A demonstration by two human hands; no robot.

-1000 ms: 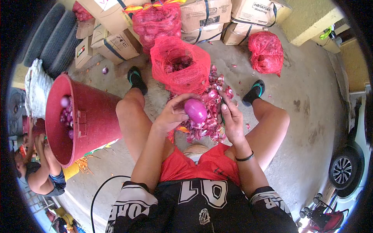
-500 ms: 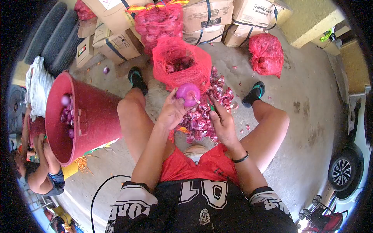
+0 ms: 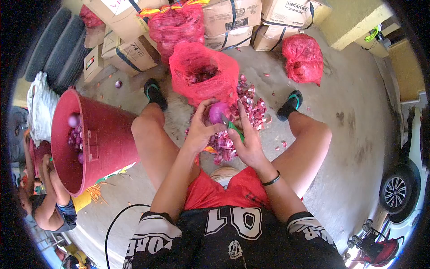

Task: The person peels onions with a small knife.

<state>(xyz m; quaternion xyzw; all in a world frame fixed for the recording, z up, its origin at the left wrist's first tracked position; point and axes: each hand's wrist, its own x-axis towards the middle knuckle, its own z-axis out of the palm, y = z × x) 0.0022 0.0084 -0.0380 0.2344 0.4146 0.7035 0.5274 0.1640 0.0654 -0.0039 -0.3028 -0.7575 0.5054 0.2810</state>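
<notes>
My left hand (image 3: 202, 130) is wrapped round a purple onion (image 3: 218, 113), which it holds up between my knees. In my right hand (image 3: 249, 142) lies a small knife with a green handle (image 3: 235, 130); its blade is at the lower right side of the onion. Below both hands a heap of red onion skins (image 3: 253, 105) covers the floor. Just beyond them stands an open red mesh bag (image 3: 183, 85) with onions inside.
On my left a large red tub (image 3: 107, 134) lies tilted, with peeled onions (image 3: 76, 136) in it. Cardboard boxes (image 3: 233, 20) and a full mesh onion sack (image 3: 174, 29) line the back. Another red bag (image 3: 303, 58) sits back right. A co-worker (image 3: 47, 197) sits at far left.
The onion has turned in my left hand, hiding its stem end. My right hand has brought the knife to the onion, and the green handle now shows more. The view has shifted slightly.
</notes>
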